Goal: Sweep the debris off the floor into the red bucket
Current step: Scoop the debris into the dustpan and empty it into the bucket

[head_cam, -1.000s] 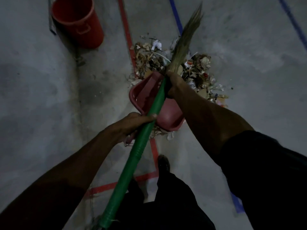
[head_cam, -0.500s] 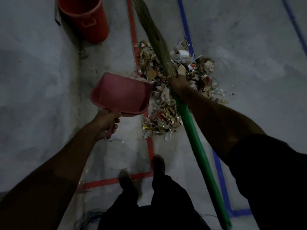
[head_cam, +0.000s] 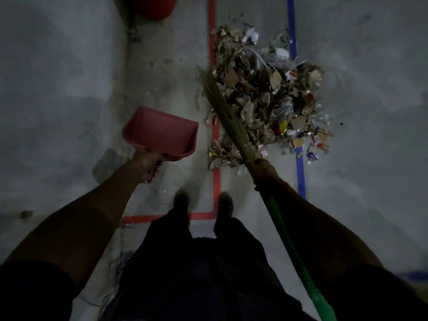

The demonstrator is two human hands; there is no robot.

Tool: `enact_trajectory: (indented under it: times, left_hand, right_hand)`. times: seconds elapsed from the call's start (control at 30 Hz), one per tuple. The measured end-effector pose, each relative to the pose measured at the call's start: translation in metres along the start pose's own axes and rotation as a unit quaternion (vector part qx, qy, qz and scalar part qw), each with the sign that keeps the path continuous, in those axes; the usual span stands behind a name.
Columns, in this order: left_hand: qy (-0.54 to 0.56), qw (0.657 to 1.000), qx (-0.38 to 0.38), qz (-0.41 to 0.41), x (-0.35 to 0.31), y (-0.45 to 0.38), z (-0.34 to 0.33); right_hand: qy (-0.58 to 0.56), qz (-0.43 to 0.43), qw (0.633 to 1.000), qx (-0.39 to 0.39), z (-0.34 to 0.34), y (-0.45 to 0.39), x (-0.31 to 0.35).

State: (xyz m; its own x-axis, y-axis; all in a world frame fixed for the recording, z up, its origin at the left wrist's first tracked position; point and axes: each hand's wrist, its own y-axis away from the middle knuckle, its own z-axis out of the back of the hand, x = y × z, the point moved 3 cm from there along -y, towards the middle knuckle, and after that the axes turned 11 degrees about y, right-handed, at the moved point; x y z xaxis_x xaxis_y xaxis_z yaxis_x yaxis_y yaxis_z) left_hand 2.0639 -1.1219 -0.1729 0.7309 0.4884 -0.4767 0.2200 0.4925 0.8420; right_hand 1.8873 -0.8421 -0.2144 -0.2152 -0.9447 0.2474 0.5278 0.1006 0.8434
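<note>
I'm seeing the dustpan (head_cam: 159, 133) swung further left, off the debris (head_cam: 266, 96); left hand (head_cam: 146, 162) is gripping its handle, right hand (head_cam: 262, 169) is gripping the broom (head_cam: 228, 117), centre frame.

- One red bucket (head_cam: 154, 6) — only its lower edge shows at the top.
- One pink dustpan (head_cam: 159, 134).
- One broom (head_cam: 234, 126), green-handled with straw bristles.
- One heap of debris (head_cam: 266, 96) (far too many scraps to count piece by piece).
- Two hands: a left hand (head_cam: 148, 164) and a right hand (head_cam: 262, 167).
- Two shoes (head_cam: 181, 199) — dark, side by side.
- Two colours of floor tape: red tape (head_cam: 214, 93) and blue tape (head_cam: 300, 172).
</note>
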Motion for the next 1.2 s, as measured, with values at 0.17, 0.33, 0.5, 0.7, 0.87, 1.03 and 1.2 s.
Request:
enact_trajectory:
  times: [0.17, 0.33, 0.5, 0.7, 0.87, 1.03, 1.2]
  left_hand:
    - [-0.068, 0.998, 0.008, 0.014, 0.023, -0.065, 0.008]
    - [-0.126, 0.992, 0.019, -0.006, 0.063, -0.151, -0.007]
    - [-0.216, 0.976, 0.014, 0.004, 0.119, -0.223, -0.024]
    - [-0.316, 0.948, 0.028, -0.032, 0.165, -0.292, -0.046]
    - [-0.295, 0.953, 0.051, -0.054, 0.177, -0.317, -0.064]
    - [-0.244, 0.967, 0.042, -0.066, 0.186, -0.332, -0.078]
    - [-0.230, 0.969, 0.050, -0.071, 0.189, -0.335, -0.087]
  right_hand:
    - [0.104, 0.023, 0.994, -0.010, -0.067, -0.018, -0.003]
    - [0.162, 0.001, 0.986, -0.043, -0.148, -0.077, -0.015]
    - [0.186, 0.011, 0.982, 0.013, -0.220, -0.140, -0.054]
    - [0.222, -0.053, 0.973, 0.030, -0.254, -0.223, -0.122]
    - [0.235, -0.041, 0.966, -0.103, -0.215, -0.294, -0.130]
    - [0.182, -0.051, 0.972, -0.138, -0.175, -0.343, -0.112]
    - [0.058, -0.044, 0.985, -0.155, -0.162, -0.337, -0.101]
